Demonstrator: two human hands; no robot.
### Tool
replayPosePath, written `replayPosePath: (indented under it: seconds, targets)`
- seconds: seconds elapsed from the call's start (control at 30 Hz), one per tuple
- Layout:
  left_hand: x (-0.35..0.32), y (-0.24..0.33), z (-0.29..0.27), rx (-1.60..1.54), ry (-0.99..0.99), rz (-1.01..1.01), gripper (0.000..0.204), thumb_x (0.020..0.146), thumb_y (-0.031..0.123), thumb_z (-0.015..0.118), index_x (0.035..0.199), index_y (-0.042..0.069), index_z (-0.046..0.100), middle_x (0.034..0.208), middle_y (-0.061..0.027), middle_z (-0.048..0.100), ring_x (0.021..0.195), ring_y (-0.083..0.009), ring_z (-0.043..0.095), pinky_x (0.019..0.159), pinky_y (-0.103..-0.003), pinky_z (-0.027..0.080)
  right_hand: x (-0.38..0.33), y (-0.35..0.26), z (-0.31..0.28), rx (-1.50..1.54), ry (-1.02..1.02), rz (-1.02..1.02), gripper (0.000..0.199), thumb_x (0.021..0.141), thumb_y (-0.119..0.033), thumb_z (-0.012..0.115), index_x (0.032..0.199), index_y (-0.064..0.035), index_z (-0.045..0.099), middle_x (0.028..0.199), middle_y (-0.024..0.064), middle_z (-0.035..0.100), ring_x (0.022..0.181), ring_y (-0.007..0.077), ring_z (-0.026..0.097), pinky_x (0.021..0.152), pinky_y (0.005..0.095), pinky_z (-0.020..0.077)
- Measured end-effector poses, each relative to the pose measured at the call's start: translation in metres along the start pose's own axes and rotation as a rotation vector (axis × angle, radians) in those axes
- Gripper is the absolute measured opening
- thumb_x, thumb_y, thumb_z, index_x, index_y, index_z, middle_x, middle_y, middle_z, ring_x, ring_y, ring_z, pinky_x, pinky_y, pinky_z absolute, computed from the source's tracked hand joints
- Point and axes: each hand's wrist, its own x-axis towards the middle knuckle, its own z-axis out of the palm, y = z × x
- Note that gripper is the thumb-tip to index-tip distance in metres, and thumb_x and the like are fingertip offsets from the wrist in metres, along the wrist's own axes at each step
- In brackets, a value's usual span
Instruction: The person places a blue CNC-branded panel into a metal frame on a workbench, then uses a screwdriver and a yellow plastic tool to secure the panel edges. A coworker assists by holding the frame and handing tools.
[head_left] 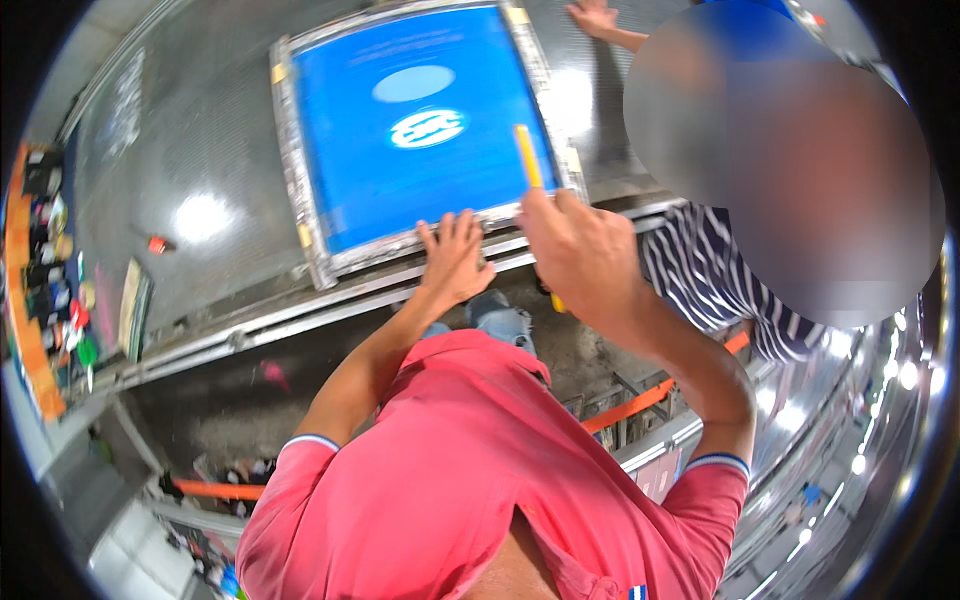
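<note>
A screen-printing frame (290,150) with a blue mesh lies on the grey table, a pale oval and a white emblem showing in the blue. My left hand (455,262) rests on its near edge, fingers spread flat over the rim and holding nothing. Above the frame's near right corner, my right hand (580,245) is closed round an orange stick-like tool (528,157). One end of the tool points up over the mesh; a yellowish end shows below the fist. Its exact kind cannot be made out.
A person in a striped shirt (710,265) stands close on my right, one hand (593,18) on the table (200,130). A small orange-red object (160,244) lies on the left. Bottles and containers crowd an orange-edged shelf (25,290) at the far left.
</note>
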Motion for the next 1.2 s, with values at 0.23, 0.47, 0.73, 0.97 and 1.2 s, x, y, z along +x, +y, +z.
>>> replayPosePath:
  seconds: [0.23,0.47,0.73,0.97,1.2]
  targets:
    - [0.003,0.005,0.0,-0.056,0.037,0.023,0.076,0.08,0.037,0.075,0.138,-0.005,0.051,0.15,-0.0174,0.037,0.137,-0.0415,0.033,0.107,-0.082,0.019,0.014,0.002,-0.028,-0.202,0.085,-0.442,0.027,0.085,-0.015,0.068,0.109,-0.0037,0.065,0.1,0.0062,0.063,0.119,0.0197,0.058,0.097,0.037,0.0488]
    - [0.001,0.004,-0.004,-0.006,-0.021,0.021,0.079,0.085,0.039,0.071,0.144,-0.007,0.045,0.151,-0.0174,0.034,0.139,-0.0402,0.032,0.107,-0.082,0.021,0.021,-0.004,-0.013,-0.16,-0.157,-0.013,0.028,0.091,-0.018,0.068,0.115,-0.0024,0.066,0.085,0.0078,0.072,0.082,0.0263,0.074,0.066,0.0391,0.0564]
    - [0.0,-0.004,-0.004,0.02,-0.018,0.003,0.078,0.082,0.042,0.073,0.14,-0.004,0.05,0.151,-0.0175,0.037,0.139,-0.0418,0.033,0.105,-0.083,0.023,0.02,-0.015,0.01,-0.062,-0.04,0.129,0.03,0.091,-0.015,0.068,0.117,-0.0044,0.059,0.08,0.0109,0.072,0.074,0.0322,0.073,0.064,0.0435,0.0563]
    - [0.0,-0.004,-0.007,0.0,0.004,0.013,0.073,0.081,0.043,0.072,0.134,-0.004,0.055,0.147,-0.0164,0.039,0.136,-0.042,0.036,0.106,-0.083,0.022,0.007,-0.012,-0.019,-0.302,0.36,-0.403,0.017,0.081,-0.014,0.07,0.095,-0.0056,0.066,0.098,0.0053,0.064,0.1,0.0204,0.065,0.086,0.037,0.0522]
    - [0.0,0.006,-0.006,-0.019,-0.013,0.018,0.073,0.082,0.04,0.072,0.134,-0.007,0.051,0.148,-0.0178,0.036,0.135,-0.0422,0.035,0.105,-0.085,0.02,-0.004,-0.001,-0.003,-0.384,0.25,-0.161,0.044,0.085,-0.015,0.07,0.128,-0.0056,0.062,0.075,0.0045,0.064,0.063,0.0197,0.068,0.054,0.033,0.0524]
